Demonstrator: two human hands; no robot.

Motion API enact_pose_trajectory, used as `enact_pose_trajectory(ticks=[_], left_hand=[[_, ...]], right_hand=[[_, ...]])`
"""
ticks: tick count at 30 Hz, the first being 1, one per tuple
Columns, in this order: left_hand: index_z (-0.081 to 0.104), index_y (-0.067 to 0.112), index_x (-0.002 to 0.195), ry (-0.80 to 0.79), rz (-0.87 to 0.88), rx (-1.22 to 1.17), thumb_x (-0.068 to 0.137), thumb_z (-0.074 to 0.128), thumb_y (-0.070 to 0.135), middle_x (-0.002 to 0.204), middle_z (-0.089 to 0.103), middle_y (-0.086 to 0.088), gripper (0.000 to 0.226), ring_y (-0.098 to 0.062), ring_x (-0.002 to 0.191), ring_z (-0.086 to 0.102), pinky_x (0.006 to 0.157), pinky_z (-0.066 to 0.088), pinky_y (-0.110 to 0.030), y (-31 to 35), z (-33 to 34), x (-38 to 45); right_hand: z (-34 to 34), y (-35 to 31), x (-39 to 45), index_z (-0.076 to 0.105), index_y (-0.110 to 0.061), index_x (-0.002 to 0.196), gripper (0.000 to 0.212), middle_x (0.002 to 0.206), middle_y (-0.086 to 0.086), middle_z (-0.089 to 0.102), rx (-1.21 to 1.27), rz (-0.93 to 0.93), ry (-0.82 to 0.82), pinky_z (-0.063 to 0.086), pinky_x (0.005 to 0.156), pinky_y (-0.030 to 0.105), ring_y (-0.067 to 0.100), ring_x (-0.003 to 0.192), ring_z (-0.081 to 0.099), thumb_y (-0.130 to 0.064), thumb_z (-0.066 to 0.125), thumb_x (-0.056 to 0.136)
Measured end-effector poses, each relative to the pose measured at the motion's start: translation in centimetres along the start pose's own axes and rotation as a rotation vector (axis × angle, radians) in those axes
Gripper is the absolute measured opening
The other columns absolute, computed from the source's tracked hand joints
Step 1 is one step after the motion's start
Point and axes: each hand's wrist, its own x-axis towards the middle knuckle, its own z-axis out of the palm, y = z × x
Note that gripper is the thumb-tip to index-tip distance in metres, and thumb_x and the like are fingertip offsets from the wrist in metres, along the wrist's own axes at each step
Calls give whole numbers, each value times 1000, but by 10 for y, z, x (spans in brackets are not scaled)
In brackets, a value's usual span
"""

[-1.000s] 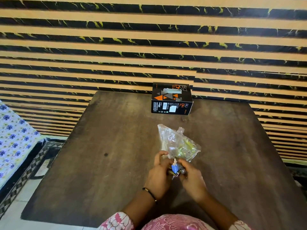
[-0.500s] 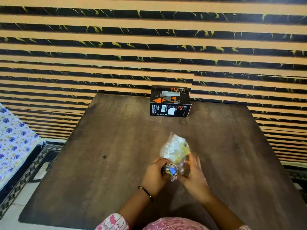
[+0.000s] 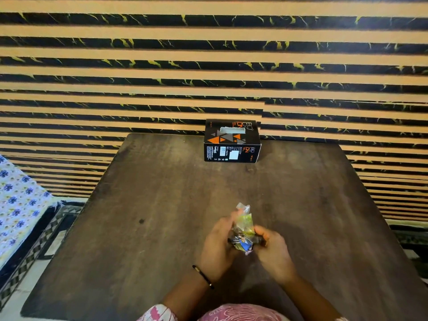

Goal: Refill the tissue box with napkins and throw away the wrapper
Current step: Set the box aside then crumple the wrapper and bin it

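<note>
Head view, and both hands are working right in front of the body, well short of the tissue box (image 3: 232, 140), which sits at the far edge of the worktop (image 3: 143, 195) against the striped wall. The left hand (image 3: 216, 250) and right hand (image 3: 273, 253) are pinched together on a crumpled clear plastic wrapper (image 3: 243, 230), fingers curled closed around its lower end from either side, while the free end of the wrapper sticks up and away toward the tissue box. So its long axis runs roughly from the person's body out to the box, with the scrunched, colourful bit lowest, nearest the wrists. Neither hand is clearly nearer; they meet on it, left from one flank, right from the other. The box itself looks closed up, slot on top showing pale, likely napkins inside, so my read is that the refill is done and the wrapper is being balled up for disposal. Trouble is, no bin shows anywhere around the box or the worktop, so where it goes is unknown. The fingertips are blurred and buried in plastic, so exactly which fingers pinch what I cannot tell. A patterned bed (image 3: 16, 205) edges in well left of the box.
</note>
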Motion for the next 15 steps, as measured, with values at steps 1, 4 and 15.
enact_pose_trajectory(ticks=[1,4,15], left_hand=[[49,30,120,0,29,12,71,66,11,117,53,9,56,1,108,51,91,37,-7,1,-1,0],[58,30,100,71,30,-28,66,52,7,104,60,8,42,0,99,55,85,42,-11,2,-2,1],[61,26,88,-73,1,-130,75,62,20,101,67,11,14,2,120,49,97,41,-18,11,20,2]], right_hand=[[-1,-2,-1,67,-35,91,51,85,-7,73,9,-1,0,54,75,24,4,82,67,11,59,70],[-6,-4,-3,56,-22,106,52,105,1,66,300,52,-9,54,79,30,13,95,64,11,69,68],[-30,9,-20,63,-4,107,84,98,12,73,907,151,-69,56,70,26,23,92,69,-26,94,32]])
